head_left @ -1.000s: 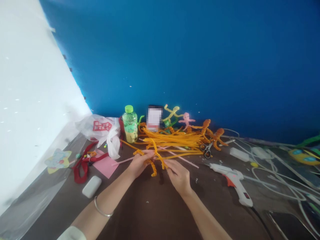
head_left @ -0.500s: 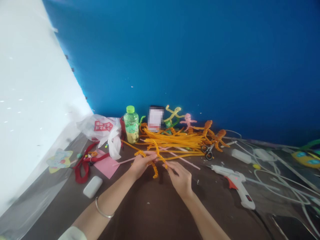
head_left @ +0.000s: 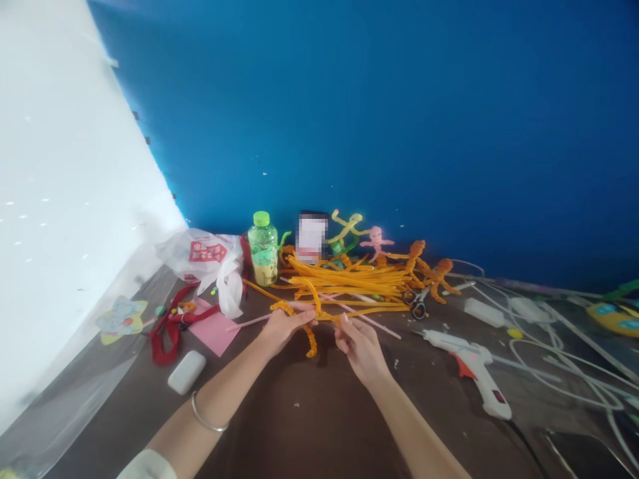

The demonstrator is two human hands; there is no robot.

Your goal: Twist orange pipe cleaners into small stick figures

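Note:
Between my two hands is an orange pipe cleaner figure [head_left: 312, 341], with coiled, knobbly limbs and one straight strand sticking up. My left hand [head_left: 287, 326] is closed around its middle, and a coiled limb hangs below the fingers. The end of a strand leading off to the right is pinched by my right hand [head_left: 355, 340]. Beyond my fingers lies a heap of loose orange pipe cleaners [head_left: 354, 276]. A pink pipe cleaner [head_left: 372, 320] runs along the table near my right hand.
Scissors [head_left: 417, 305] and a white glue gun [head_left: 474, 362] lie to the right, beside tangled white cables [head_left: 564, 386]. At the back stand a green-capped bottle [head_left: 263, 253] and finished figures, including a pink one [head_left: 377, 243]. A plastic bag [head_left: 210, 256] and white case [head_left: 186, 372] are left.
My right hand has swung slightly up and to the right, drawing the pinched strand from pointing downward to nearly level. My left hand has stayed in place on the figure.

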